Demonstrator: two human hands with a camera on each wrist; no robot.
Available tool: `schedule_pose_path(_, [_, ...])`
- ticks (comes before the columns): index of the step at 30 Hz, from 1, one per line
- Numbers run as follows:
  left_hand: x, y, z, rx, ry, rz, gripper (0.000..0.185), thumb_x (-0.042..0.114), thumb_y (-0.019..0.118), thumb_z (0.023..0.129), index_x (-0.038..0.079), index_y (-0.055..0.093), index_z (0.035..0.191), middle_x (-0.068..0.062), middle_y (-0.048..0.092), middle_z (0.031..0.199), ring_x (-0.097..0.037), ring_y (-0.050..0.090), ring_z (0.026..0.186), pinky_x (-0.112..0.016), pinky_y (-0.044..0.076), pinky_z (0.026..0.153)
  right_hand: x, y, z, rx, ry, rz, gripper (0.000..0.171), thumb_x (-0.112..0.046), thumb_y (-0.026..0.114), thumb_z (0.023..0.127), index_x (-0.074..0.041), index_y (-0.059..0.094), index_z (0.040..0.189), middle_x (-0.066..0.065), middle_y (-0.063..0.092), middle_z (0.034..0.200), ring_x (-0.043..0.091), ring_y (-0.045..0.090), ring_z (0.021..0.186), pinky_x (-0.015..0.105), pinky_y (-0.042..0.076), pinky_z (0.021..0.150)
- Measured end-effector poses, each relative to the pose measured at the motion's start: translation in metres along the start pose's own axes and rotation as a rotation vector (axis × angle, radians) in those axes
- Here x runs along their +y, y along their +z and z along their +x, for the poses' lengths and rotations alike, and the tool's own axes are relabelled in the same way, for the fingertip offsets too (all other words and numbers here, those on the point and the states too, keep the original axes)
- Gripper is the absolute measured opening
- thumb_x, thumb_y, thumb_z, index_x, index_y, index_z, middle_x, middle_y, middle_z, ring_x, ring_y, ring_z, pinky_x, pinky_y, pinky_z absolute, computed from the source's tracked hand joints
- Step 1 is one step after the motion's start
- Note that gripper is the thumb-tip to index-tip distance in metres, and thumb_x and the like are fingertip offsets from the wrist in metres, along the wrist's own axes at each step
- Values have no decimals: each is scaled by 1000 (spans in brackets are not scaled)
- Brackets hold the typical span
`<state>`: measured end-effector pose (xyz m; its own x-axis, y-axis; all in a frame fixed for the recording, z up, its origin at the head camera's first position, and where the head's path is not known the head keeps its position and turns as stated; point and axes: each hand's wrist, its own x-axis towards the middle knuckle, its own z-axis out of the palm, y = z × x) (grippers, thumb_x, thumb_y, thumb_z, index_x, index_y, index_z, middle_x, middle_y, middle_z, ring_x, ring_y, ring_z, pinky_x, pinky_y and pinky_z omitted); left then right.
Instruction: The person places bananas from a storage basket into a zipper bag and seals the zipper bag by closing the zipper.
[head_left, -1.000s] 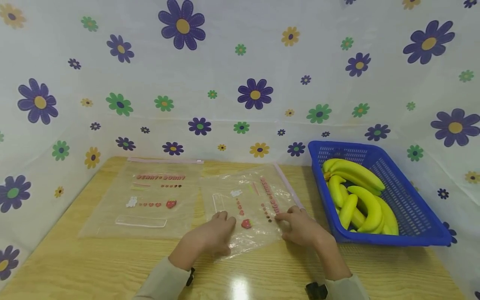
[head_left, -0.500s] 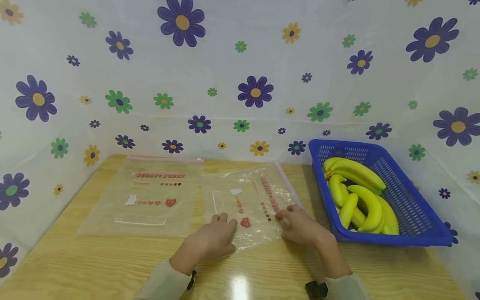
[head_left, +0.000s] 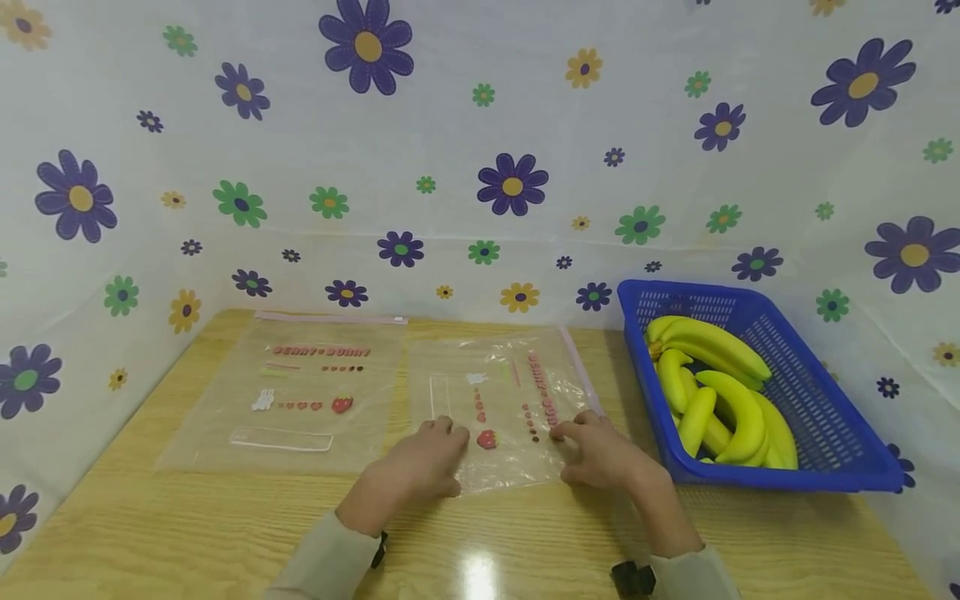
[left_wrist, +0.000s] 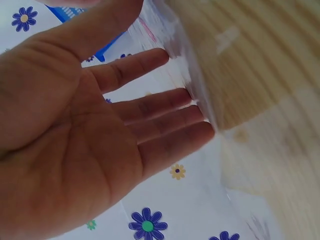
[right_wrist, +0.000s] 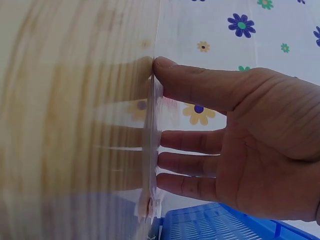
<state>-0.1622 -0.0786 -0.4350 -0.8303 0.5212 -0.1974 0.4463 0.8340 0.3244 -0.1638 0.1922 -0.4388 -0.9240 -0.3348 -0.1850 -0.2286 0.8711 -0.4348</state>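
A clear zip bag [head_left: 506, 392] with red lettering, a strawberry and a white bunny lies sideways on the wooden table, its pink zip strip along the right. My left hand [head_left: 422, 462] touches its near left corner; in the left wrist view the fingers [left_wrist: 162, 112] are nearly straight, tips against the film. Over the bag's right part, my right hand [head_left: 603, 454] rests its fingertips on the plastic near the lettering. The right wrist view shows that hand's fingers [right_wrist: 192, 164] extended, with the tips on the film. A matching zip bag [head_left: 311, 383] lies flat at left, its zip strip at the back.
A blue plastic basket [head_left: 825, 477] holding several yellow bananas [head_left: 738, 417] stands close to the right hand. White cloth [head_left: 450, 133] printed with flowers walls the wooden table [head_left: 225, 542] at the back and both sides.
The right-hand bag has turned slightly, so its near edge lies straighter and its left side has shifted right. My left hand has moved a little forward; the right hand has barely moved.
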Motion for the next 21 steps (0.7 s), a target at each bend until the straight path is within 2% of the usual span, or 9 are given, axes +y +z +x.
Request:
schedule_pose_path(6, [-10, -6, -1, -2, 33, -25, 46, 16, 82, 81, 3, 58, 118, -14, 56, 121, -26, 56, 108, -40, 51, 91, -3, -2, -2, -4, -1, -11, 44, -14, 81, 81, -14, 67, 123, 14, 55, 123, 30, 51, 112, 49, 48, 96])
schedule_pose_path(13, [-19, -6, 3, -17, 26, -59, 52, 13, 82, 82, 3, 57, 126, -16, 53, 134, -33, 53, 123, -45, 47, 102, -4, -3, -3, -7, -10, -31, 44, -11, 80, 81, -14, 68, 123, 14, 56, 122, 31, 52, 111, 49, 48, 95])
schedule_pose_path(21, [-32, -10, 2, -32, 11, -98, 53, 8, 80, 83, 4, 56, 130, -19, 43, 149, -36, 43, 137, -47, 40, 110, -5, 0, -1, 1, -84, -45, 43, -6, 81, 78, -12, 70, 120, 15, 59, 120, 32, 54, 111, 50, 47, 97])
